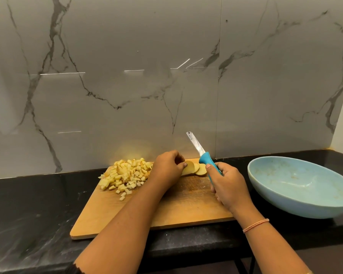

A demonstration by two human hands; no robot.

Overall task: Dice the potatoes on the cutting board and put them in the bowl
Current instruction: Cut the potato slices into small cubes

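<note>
So the left hand pinches the potato slices at the far edge of the cutting board, and the right hand grips the knife with the blade raised. I'd lay them flat, curl the fingers back, then cut strips and go crosswise. The diced pile sits on the board's left side; the bowl at right has no potato yet.

The rectangular wooden cutting board is matt, its top roughened by fine cut marks; beneath it the black stone desk is polished, grey-veined, with a soft sheen; behind the board the grey marble-look wall panels are glossy, light-streaked; right of the board the wide light-blue bowl looks smooth and satin, faintly smeared inside; above the board's far edge the turquoise-handled knife shows a dull, smudged metal blade and smooth plastic handle; on the board the pale-yellow diced potato and round potato slices look matt.
</note>
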